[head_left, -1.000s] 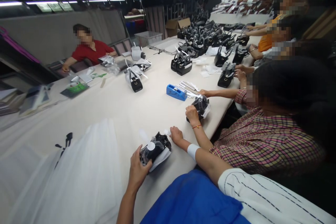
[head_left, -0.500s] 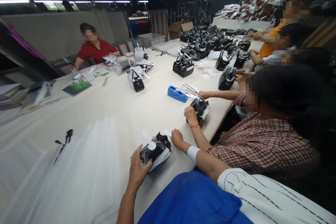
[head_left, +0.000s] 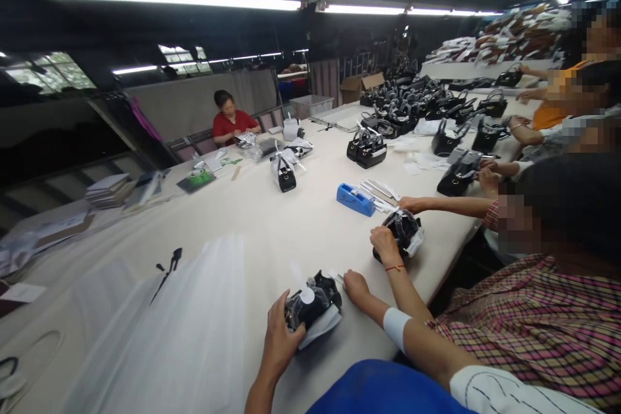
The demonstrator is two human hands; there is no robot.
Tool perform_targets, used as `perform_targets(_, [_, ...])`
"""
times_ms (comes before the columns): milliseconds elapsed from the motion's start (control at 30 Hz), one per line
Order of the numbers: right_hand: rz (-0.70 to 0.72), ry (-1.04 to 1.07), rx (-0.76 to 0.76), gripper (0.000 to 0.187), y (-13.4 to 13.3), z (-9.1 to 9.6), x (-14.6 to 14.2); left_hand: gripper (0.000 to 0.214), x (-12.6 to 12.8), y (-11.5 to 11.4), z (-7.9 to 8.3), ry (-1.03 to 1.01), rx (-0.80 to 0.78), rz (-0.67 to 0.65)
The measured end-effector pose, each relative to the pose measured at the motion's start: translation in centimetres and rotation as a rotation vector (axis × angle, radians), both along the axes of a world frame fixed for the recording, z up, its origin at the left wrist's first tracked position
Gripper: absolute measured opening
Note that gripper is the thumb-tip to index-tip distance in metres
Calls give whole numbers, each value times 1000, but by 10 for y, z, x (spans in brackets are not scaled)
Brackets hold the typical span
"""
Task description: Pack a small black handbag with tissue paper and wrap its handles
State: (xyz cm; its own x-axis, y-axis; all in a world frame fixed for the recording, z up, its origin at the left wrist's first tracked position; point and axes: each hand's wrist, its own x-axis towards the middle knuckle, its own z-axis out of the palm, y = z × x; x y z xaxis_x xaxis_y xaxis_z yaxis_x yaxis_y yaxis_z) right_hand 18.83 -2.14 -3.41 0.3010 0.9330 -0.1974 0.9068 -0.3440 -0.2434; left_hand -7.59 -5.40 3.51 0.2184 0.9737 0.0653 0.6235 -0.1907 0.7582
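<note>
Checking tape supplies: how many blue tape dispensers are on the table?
1. The blue tape dispenser sits on the table beside the pale strips, beyond the wrapped bag held by the left hand. Others could be hidden behind the far bags.

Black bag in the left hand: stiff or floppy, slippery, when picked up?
The black bag probably gives on top, since its upper part looks wrinkled under clear wrap. That shiny wrap may slide a little against the left hand. The white sheet along its side looks thin and loose, so it would likely flop when lifted.
</note>
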Motion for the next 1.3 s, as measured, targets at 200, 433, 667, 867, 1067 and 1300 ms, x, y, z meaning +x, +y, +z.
perform_targets(200, [9, -3, -26, 23, 7, 11, 15, 70, 2, -1, 0, -31, -6, 1])
perform_targets(433, [-232, 464, 358, 25, -4, 91, 13, 64, -8, -32, 31, 76, 178, 110])
perform_targets(667, [-421, 1564, 318, 35, -55, 162, -2, 42, 28, -62, 92, -386, -152, 106])
perform_targets(867, [-418, 1934, 163, 25, -88, 172, -23, 59, 75, -61, 94, -765, -815, -136])
perform_targets(1067, [-286, 1975, 133, 17, -95, 162, -20, 50, 69, -64, 91, -824, -996, -19])
perform_targets(1300, [-387, 2034, -139, 36, -98, 152, -13, 22, 41, -63, 83, -256, -221, 155])
